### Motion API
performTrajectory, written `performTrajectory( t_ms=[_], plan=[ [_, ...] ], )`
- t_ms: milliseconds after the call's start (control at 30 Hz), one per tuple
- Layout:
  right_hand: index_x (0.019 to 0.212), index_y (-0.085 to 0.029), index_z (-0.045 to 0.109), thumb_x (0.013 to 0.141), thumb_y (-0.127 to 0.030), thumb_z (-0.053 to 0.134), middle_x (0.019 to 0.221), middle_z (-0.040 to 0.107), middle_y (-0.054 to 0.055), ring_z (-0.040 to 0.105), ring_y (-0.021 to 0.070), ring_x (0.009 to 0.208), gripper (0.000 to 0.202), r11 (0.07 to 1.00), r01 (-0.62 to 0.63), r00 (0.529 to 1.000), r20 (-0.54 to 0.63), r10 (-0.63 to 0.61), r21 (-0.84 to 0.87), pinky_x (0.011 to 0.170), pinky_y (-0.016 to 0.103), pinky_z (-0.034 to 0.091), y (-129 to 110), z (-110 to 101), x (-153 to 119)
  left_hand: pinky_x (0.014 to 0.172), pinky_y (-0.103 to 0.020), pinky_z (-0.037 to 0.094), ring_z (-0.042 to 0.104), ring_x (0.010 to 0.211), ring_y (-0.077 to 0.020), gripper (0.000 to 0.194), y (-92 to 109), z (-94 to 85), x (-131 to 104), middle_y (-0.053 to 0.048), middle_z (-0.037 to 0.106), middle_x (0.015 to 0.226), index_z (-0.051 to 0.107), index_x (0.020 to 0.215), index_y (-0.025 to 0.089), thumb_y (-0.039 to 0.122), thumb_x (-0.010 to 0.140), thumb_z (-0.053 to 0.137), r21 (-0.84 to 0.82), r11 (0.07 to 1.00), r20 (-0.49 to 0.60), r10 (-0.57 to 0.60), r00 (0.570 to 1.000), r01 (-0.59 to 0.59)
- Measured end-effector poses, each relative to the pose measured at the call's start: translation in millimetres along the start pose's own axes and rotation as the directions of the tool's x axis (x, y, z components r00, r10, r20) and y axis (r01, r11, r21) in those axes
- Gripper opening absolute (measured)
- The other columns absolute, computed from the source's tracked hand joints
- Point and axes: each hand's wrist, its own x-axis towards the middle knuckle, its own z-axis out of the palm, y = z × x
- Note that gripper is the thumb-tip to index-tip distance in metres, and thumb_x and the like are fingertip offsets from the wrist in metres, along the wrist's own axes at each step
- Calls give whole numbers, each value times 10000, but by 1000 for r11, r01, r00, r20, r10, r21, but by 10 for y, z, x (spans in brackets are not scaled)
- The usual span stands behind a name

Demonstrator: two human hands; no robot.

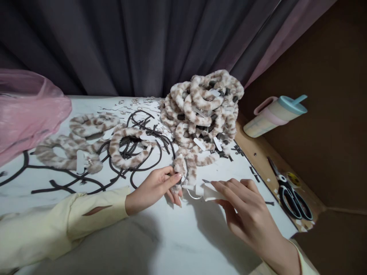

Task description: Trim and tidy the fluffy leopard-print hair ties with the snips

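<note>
My left hand [160, 182] pinches the end of a fluffy white-and-brown strap [191, 168], thumb and fingertips closed around it. Just right of it, my right hand [243, 208] grips a white piece [211, 192] whose far side is covered by the fingers. Its exact kind cannot be made out. A small dark tip shows above this piece, and a thin white loop [194, 196] curves between the two hands. More fluffy straps with white tabs lie in a tall pile [202, 103] behind my hands. Another fluffy ring [114, 149] rests to the left.
Black cords [94, 179] tangle across the white table [129, 236]. Small metal clasps [134, 102] lie scattered at the back. A pink plastic bag [28, 110] stands left. On the right are a straw tumbler [272, 116], scissors [289, 193] and a yellow tape roll [294, 179].
</note>
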Motion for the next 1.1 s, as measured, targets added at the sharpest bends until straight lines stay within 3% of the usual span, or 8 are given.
performTrajectory(
  t_ms=[1100],
  plan=[
    [1000,-135,514,824,-60,421,670,526,34,427,158,598,212,999,-38,999,-6,38,7,586,296,252,-46,-63,2,500,-235,490,652,544,-167,314,18,-6,-12,-36,623,673,456,828,143,456,852,461,13,1000,-12,-9,1000,9]
  ],
)
